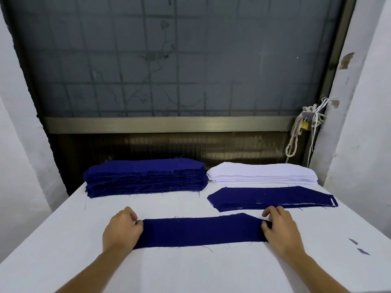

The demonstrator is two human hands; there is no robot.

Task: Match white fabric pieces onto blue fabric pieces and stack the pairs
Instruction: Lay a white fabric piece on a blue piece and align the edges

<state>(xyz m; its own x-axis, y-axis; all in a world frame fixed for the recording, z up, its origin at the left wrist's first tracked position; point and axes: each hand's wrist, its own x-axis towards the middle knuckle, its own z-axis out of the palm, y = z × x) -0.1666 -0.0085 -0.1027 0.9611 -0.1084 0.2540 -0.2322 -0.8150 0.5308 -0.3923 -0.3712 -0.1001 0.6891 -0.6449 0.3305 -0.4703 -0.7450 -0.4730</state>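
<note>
The scene is taken in by a single wide-angle camera worn on the head, aimed forward and down along a white-covered table. The near tabletop is viewed closely from above, with both forearms entering at the bottom edge. The left hand and right hand are framed low and central, at the ends of a blue fabric strip. The table's far edge is set at mid-height, and a frosted window fills the upper half. Only this one view is supplied.

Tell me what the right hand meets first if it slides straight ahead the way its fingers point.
Probably the low blue pile just beyond the right hand; the white stack lies behind that.
</note>
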